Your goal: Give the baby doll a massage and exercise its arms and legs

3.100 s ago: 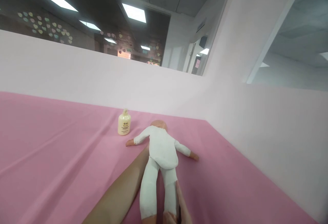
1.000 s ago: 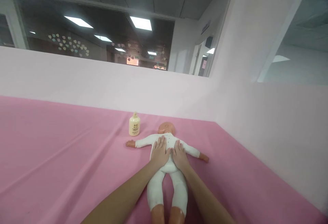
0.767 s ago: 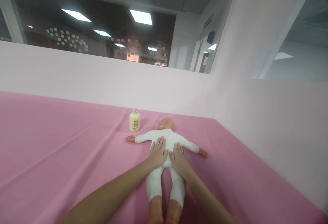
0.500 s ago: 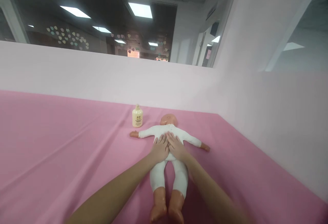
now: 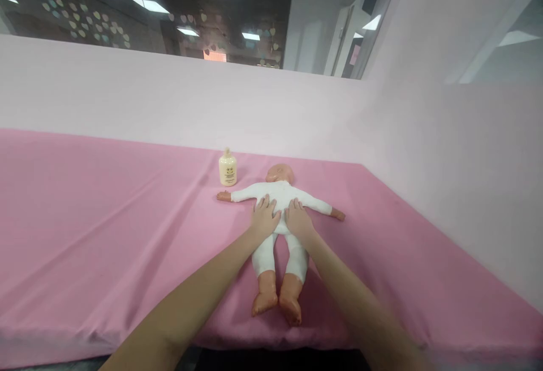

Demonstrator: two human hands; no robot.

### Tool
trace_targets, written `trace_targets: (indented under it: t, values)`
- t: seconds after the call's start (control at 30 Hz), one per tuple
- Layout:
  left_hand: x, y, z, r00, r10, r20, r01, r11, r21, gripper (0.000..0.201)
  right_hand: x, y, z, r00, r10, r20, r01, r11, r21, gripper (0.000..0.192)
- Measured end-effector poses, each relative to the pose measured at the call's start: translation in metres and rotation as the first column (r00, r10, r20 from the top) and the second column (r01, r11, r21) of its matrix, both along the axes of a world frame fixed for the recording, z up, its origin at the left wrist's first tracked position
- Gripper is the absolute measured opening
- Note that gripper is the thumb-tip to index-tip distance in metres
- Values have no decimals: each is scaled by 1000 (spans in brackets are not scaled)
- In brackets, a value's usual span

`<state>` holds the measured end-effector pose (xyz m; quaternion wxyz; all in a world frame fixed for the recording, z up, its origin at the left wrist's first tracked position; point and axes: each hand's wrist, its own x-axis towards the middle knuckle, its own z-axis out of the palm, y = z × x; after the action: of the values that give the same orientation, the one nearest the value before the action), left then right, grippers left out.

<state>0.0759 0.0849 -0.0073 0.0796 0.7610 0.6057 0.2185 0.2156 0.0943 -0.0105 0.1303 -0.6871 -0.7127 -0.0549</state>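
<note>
A baby doll (image 5: pixel 281 191) in a white suit lies with its arms stretched out sideways and its feet toward me. My left hand (image 5: pixel 265 216) rests flat on the left side of its torso, fingers extended toward the head. On the right side of the torso lies my right hand (image 5: pixel 298 218), also flat with fingers stretched out. A strip of white cloth shows between the two hands. Neither hand grasps anything. Beyond the doll's left-hand arm stands a cream-coloured pump bottle (image 5: pixel 228 168) with dark print, upright and apart from my hands.
Under the doll is a pink sheet (image 5: pixel 106 212) with creases, its front edge near my forearms. A white wall (image 5: pixel 178 99) rises behind it, and another wall (image 5: pixel 458 150) borders the right side. A window (image 5: pixel 237 14) reflecting ceiling lights is set above.
My hands have moved apart across the torso, from fingertips nearly touching to a visible gap. The view has tipped downward, showing the sheet's front edge. The bottle stays where it was.
</note>
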Motion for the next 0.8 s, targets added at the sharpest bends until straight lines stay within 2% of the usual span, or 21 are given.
trace_targets:
  t: [0.17, 0.23, 0.3, 0.43, 0.53, 0.6, 0.7, 0.8]
  values:
    - [-12, -28, 3, 995, -103, 2, 102, 990, 96, 47, 5, -63, 6, 962, 222, 157, -216, 975, -52, 45]
    - [-18, -41, 6, 986, -168, 7, 167, 980, 107, 45, 7, -78, 11, 950, 274, 152, -265, 961, -77, 43]
    - [-21, -50, 12, 978, -209, 14, 207, 972, 109, 39, 8, -84, 18, 953, 286, 100, -277, 956, -96, 33]
    - [-19, -44, 30, 984, -176, -35, 177, 984, 10, 26, 6, -68, 34, 988, 151, 11, -148, 981, -124, 23]
    - [-14, -24, 39, 988, -148, -45, 146, 989, -33, 35, 1, -48, 39, 991, 128, 44, -123, 987, -104, 21]
    - [-11, -9, 41, 988, -147, -56, 145, 989, -39, 35, -1, -36, 40, 990, 122, 69, -114, 987, -110, 20]
    - [-6, 6, 38, 988, -131, -87, 127, 991, -41, 23, -2, -25, 38, 989, 123, 76, -115, 988, -107, 23]
    - [0, 15, 34, 989, -90, -116, 93, 995, 24, 22, -2, -19, 36, 985, 149, 82, -146, 988, -45, 27]
